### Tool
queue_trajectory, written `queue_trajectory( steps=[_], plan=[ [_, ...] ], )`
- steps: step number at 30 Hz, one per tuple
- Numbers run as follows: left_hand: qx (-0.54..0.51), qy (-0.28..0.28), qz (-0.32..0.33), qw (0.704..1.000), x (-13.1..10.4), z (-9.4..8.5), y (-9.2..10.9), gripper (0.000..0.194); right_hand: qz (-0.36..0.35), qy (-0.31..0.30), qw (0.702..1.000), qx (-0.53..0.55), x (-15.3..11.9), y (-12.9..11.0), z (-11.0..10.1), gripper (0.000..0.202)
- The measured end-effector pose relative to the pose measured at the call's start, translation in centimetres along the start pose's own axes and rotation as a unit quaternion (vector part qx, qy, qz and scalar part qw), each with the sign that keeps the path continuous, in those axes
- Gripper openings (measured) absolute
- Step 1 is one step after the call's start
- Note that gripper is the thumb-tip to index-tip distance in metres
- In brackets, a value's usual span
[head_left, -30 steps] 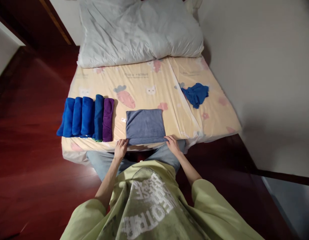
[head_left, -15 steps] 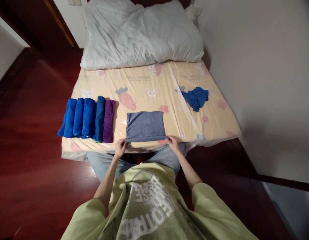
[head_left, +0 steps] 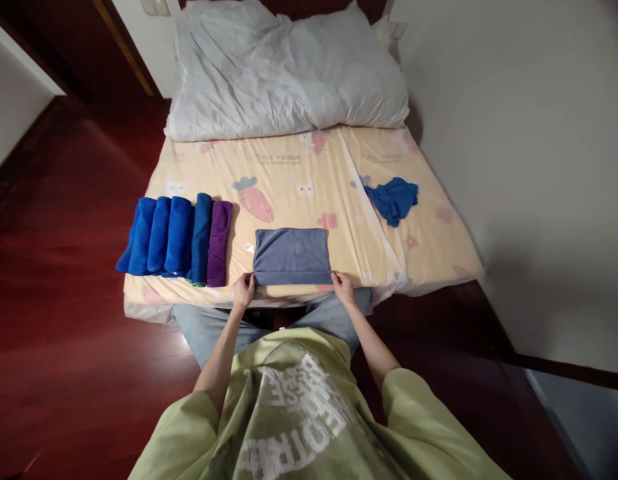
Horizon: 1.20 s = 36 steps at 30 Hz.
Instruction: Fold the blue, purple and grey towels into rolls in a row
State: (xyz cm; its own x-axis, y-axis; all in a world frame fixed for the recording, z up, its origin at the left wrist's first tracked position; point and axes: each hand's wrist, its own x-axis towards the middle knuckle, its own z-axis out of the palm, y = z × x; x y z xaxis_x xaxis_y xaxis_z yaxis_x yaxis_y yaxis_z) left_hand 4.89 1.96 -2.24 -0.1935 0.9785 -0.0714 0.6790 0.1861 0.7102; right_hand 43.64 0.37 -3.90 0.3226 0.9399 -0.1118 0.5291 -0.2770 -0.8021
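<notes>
My left hand (head_left: 244,291) pinched the grey cloth (head_left: 293,251) at its near left corner, my right hand (head_left: 343,289) nipped the near right one, both grips closed! It lay on the bed (head_left: 293,208), near edge folded over, right of the purple roll (head_left: 219,243)!

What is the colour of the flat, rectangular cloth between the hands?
Greyish blue; the flat, rectangular cloth shows best in the head view.

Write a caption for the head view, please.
Left hand and right hand hold a grey-blue cloth at its folded near edge, on a patterned bed beside rolled cloths.
</notes>
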Motion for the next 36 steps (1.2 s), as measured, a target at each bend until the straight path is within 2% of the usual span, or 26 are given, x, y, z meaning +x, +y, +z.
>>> queue_trajectory(
  steps=[8,13,15,17,18,20,23,28,32,36],
  plan=[
    [-0.005,0.003,-0.013,1.000,-0.1,-0.3,0.0,0.028,-0.007,0.021,1.000,-0.012,0.1,-0.3,0.6,0.061],
    [0.022,0.025,0.012,0.999,-0.2,0.2,0.1,0.024,-0.002,0.043,0.998,-0.035,-0.2,-0.5,0.7,0.050],
    [0.039,0.067,0.035,0.996,-0.3,0.3,0.3,0.021,-0.031,0.073,0.995,-0.059,-0.7,-0.7,0.5,0.046],
    [0.053,0.092,0.079,0.991,-0.5,0.1,0.5,0.019,-0.105,0.090,0.985,-0.099,-1.4,-0.9,0.2,0.042],
    [0.061,0.083,0.111,0.988,-0.7,0.0,0.5,0.019,-0.151,0.082,0.977,-0.125,-1.8,-1.0,-0.1,0.038],
    [0.083,0.025,0.181,0.980,-1.2,-0.4,0.4,0.023,-0.231,0.030,0.956,-0.178,-2.7,-1.0,-0.5,0.036],
    [0.111,-0.041,0.235,0.965,-2.2,-0.9,-0.1,0.035,-0.278,-0.040,0.933,-0.226,-3.6,-0.9,-1.0,0.043],
    [0.138,-0.042,0.243,0.959,-3.8,-0.7,-0.8,0.055,-0.292,-0.048,0.934,-0.200,-3.6,-0.7,-1.2,0.045],
    [0.147,-0.025,0.204,0.967,-3.3,0.0,-0.3,0.055,-0.286,-0.035,0.942,-0.172,-3.2,-1.1,-0.9,0.042],
    [0.153,-0.030,0.204,0.966,-2.2,0.3,0.7,0.051,-0.273,-0.020,0.943,-0.189,-3.0,-1.5,-0.3,0.046]
  ],
)
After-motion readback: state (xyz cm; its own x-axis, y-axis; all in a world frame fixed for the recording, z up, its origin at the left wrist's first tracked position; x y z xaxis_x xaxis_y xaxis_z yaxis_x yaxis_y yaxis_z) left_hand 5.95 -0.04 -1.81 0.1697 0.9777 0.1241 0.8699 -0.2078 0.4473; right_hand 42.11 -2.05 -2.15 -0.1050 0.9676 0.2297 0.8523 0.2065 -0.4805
